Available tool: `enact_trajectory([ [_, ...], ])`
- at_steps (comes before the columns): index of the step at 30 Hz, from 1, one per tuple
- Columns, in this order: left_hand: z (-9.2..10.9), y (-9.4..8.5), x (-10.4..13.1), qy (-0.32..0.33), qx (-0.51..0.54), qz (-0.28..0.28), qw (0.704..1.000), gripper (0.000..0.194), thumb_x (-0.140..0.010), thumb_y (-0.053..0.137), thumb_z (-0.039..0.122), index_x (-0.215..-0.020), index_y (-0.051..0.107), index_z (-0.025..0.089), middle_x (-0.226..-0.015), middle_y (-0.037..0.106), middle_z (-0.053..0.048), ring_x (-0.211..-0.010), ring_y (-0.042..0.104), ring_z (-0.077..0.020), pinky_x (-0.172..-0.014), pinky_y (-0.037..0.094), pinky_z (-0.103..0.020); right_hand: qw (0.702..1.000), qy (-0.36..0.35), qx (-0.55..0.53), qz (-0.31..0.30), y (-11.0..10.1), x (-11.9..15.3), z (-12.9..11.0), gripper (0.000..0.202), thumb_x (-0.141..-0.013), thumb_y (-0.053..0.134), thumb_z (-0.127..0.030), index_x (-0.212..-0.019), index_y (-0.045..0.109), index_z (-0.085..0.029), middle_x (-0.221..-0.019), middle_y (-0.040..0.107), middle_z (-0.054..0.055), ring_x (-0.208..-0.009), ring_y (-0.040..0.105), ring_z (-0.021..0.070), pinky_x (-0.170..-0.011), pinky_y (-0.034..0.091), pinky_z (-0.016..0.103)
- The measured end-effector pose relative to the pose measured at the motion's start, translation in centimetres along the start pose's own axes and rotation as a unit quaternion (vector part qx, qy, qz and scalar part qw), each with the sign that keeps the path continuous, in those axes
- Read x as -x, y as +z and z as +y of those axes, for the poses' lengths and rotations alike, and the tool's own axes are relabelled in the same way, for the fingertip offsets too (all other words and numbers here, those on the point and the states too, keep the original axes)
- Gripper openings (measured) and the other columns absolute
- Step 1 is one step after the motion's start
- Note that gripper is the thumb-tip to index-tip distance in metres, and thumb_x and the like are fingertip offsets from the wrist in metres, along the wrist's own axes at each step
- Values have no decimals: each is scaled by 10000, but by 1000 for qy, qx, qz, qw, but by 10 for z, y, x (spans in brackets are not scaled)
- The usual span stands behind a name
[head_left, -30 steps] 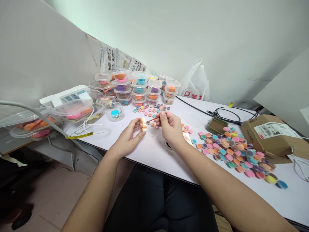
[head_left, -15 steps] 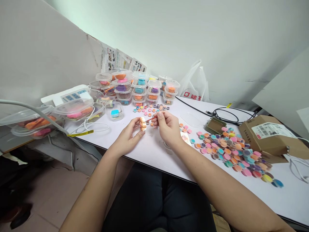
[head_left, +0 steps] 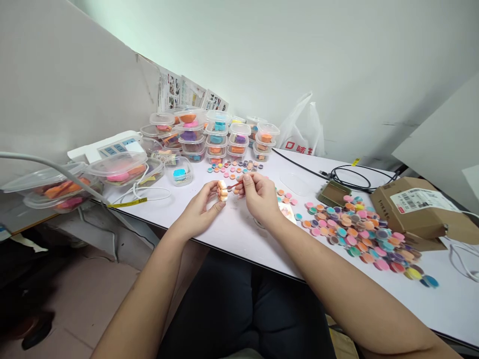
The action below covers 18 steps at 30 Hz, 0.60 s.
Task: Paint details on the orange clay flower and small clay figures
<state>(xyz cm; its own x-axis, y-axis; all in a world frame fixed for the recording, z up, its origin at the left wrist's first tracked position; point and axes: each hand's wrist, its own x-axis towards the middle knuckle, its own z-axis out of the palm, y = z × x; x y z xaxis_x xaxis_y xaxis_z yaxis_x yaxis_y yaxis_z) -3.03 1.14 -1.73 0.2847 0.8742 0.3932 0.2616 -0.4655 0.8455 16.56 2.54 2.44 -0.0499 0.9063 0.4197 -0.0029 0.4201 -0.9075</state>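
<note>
Above a pale worktop [head_left: 224, 228], a small white-and-orange figure [head_left: 223, 192] is clamped in the left grip [head_left: 197, 210] between thumb and fingers. The right grip [head_left: 262, 200] pinches a thin red brush [head_left: 236, 184], its tip just beside the figure. Coloured pots [head_left: 352, 232] spread to the right; lidded tubs [head_left: 192, 135] stand stacked behind.

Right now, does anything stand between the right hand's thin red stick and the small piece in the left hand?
Nothing visible does: the right hand holds the thin red stick, its tip toward the white-and-orange piece in the left hand. Whether they touch is too small to tell.
</note>
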Motion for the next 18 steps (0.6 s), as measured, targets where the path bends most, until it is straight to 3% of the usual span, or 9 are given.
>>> enact_trajectory([
  [5,0,0,0,0,6,-4,1000,533,-958,633,374,-1436,434,247,-1529,508,-118,-1438,490,-259,-1236,372,-482,999,3,-26,42,-1,-2,-1,436,-927,584,-620,-874,653,-193,-718,699,25,-595,631,127,-589,538,283],
  [11,0,0,0,1,7,-2,1000,523,-958,631,374,-1425,437,241,-1502,526,-121,-1429,499,-259,-1233,378,-481,999,-5,-32,-19,4,1,0,446,-920,586,-633,-882,659,-195,-787,733,53,-685,675,147,-652,558,299],
  [18,0,0,0,-4,16,-3,1000,527,-958,633,365,-1433,438,248,-1523,513,-113,-1436,491,-259,-1240,370,-490,998,12,-48,33,0,-2,2,464,-891,611,-658,-864,653,-197,-710,708,34,-598,637,137,-593,555,297],
])
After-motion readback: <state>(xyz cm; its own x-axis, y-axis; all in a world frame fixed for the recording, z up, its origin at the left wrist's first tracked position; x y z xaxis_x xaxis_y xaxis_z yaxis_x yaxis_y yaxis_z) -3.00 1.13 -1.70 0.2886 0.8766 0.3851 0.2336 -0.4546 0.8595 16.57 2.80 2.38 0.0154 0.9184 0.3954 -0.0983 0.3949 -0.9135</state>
